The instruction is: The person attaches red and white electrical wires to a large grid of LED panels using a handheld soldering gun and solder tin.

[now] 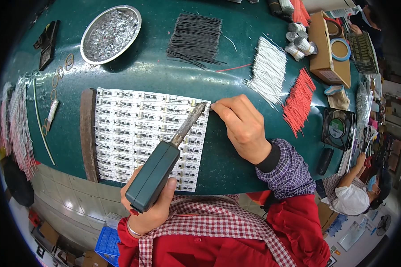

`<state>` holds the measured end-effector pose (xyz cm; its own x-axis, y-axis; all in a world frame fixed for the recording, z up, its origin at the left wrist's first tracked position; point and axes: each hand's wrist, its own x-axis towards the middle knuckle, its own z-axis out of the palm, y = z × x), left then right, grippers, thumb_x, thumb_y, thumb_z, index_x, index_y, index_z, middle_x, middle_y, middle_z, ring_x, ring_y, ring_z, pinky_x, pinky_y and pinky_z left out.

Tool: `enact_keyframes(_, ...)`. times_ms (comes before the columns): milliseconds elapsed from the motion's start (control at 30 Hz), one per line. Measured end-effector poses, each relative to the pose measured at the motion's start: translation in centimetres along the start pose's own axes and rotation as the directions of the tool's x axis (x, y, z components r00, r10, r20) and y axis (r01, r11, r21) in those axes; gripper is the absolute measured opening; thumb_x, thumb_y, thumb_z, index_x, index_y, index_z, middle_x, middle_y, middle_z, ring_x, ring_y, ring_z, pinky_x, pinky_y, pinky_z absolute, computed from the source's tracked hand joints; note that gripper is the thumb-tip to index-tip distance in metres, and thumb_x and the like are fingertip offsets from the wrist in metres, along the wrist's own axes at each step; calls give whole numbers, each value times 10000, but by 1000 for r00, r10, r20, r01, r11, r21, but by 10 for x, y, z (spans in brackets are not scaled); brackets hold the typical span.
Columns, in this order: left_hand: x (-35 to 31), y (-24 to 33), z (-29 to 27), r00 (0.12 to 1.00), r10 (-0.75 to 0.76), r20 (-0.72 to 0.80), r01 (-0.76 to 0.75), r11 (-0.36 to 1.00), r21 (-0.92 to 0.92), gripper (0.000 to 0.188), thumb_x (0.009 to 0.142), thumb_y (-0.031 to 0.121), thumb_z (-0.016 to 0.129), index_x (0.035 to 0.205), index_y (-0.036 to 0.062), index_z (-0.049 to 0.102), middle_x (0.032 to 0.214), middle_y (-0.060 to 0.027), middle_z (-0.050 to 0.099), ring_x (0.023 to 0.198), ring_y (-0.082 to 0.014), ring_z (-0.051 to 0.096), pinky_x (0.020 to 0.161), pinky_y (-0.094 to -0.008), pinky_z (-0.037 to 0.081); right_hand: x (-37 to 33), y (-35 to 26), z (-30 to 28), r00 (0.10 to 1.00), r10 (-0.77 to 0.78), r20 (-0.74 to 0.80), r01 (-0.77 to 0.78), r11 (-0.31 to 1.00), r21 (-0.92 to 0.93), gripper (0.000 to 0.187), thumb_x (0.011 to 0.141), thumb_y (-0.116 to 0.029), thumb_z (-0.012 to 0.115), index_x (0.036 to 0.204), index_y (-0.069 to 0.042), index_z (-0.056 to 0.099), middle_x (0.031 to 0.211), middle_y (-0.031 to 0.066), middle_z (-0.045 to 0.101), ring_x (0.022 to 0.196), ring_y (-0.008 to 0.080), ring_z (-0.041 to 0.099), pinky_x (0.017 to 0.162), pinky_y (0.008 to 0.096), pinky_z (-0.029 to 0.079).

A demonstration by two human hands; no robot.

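Soldering iron (165, 162), with a dark green handle and a grey, crusted barrel, sits in the left hand (149, 209), whose fingers (168, 192) are wrapped tight around the lower end of the handle. Its tip points up and to the right, over the upper right corner of a white panel of small circuit boards (142, 133) that lies flat on the green counter (165, 71). The right hand (243, 124) rests just to the right of that tip, its fingertips (214, 107) pinched together on something thin at the panel's edge; what they pinch is too small to tell. A dark wooden strip (88, 133) lies along the panel's far left side.

Above the right hand's fingers lie loose bundles of cut wire: a black bundle (195, 39) up and to the left, a white bundle (268, 71) up and to the right, and a red bundle (298, 100) farther right. A round metal dish of silvery scraps (110, 33) sits well up and left of the iron. A small black fan (338, 128) stands to the right of the right hand, at the counter's edge. Another person in a white cap (349, 200) sits lower right, well apart.
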<state>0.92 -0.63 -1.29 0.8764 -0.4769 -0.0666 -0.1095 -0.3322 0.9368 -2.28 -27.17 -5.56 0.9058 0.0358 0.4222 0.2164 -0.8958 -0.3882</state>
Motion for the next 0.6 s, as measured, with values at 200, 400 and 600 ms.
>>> enact_keyframes(200, -7, -1, -3, 999, 9, -31, -9, 1000, -2, 232, 793, 24, 760, 987, -79, 684, 831, -152, 664, 658, -205, 645, 577, -309, 502, -1, -6, -3, 989, -84, -120, 82, 996, -20, 316, 693, -4, 653, 1003, 47, 634, 938, 121, 631, 820, 270, 624, 666, 319, 526)
enact_keyframes(400, -8, 0, -2, 1000, -26, 1, 26, 1000, -7, 224, 794, 11, 749, 989, -76, 683, 845, -151, 659, 671, -208, 640, 591, -307, 502, -8, -4, 1, 996, -52, -74, 55, 997, 50, 305, 691, -3, 652, 991, 48, 640, 934, 118, 634, 787, 251, 608, 647, 322, 519)
enact_keyframes(600, -5, 1, -3, 999, 15, 33, -16, 1000, 18, 206, 796, 2, 738, 983, -67, 685, 835, -151, 649, 657, -221, 628, 583, -317, 492, -8, -5, 2, 998, -41, -45, 45, 996, 74, 302, 690, -3, 651, 988, 42, 641, 932, 113, 633, 786, 244, 600, 643, 320, 518)
